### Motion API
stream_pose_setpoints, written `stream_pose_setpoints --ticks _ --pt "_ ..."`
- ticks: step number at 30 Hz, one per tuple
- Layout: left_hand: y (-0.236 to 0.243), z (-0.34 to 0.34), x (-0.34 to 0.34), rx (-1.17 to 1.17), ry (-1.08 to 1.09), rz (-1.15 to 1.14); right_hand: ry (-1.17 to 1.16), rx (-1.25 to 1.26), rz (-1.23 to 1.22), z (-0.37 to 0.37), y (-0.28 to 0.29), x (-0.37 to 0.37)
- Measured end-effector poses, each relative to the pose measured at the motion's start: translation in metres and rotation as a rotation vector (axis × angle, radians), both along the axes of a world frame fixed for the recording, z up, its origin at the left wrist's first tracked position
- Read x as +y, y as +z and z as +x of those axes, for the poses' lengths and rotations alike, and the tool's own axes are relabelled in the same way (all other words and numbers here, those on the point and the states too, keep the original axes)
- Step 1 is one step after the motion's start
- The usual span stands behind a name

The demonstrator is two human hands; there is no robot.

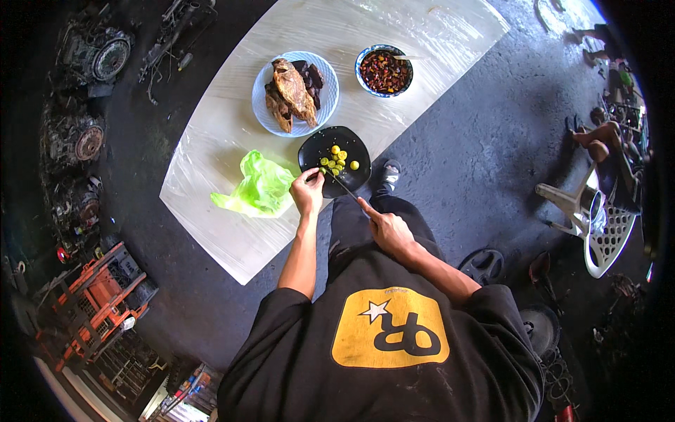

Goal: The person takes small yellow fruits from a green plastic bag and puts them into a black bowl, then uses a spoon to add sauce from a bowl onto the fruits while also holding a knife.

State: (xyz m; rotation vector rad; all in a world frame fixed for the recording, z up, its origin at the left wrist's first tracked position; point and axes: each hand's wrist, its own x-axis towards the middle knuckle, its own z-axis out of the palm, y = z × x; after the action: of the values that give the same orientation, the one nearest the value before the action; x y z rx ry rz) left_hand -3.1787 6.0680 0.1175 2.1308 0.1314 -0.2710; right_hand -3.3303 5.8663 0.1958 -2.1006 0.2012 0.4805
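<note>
A black plate (353, 145) at the table's near edge bears several small green-yellow citrus fruits (335, 156), some of them cut in half to show yellow flesh. At the plate's near left rim, my left hand (308, 193) pinches one small green citrus fruit (323, 170) between its fingertips. My right hand (391, 231) is closed around the handle of a knife (342, 183), whose thin blade slants over the plate's near side. The blade's tip lies close to the pinched fruit; whether it touches the fruit I cannot tell.
Fried fish lies on a light blue plate (262, 121) beyond the black one. To its right stands a bowl of dark sauce (384, 71) with a spoon. A crumpled green plastic bag (258, 184) sits left of my hand on the plastic-covered table (204, 158). A white chair (609, 243) stands far right.
</note>
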Motion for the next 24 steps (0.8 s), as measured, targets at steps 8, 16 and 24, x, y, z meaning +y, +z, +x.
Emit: stream_pose_setpoints --ticks 8,16,24 --pt "0.0 -0.001 -0.006 0.02 -0.015 0.155 0.026 -0.026 -0.049 -0.01 -0.008 0.006" --pt "-0.015 -0.004 0.002 -0.074 -0.026 0.187 0.055 -0.034 -0.109 0.006 -0.013 0.018" --pt "-0.025 -0.007 0.007 -0.143 -0.129 0.296 0.103 -0.074 -0.197 0.03 -0.043 0.045"
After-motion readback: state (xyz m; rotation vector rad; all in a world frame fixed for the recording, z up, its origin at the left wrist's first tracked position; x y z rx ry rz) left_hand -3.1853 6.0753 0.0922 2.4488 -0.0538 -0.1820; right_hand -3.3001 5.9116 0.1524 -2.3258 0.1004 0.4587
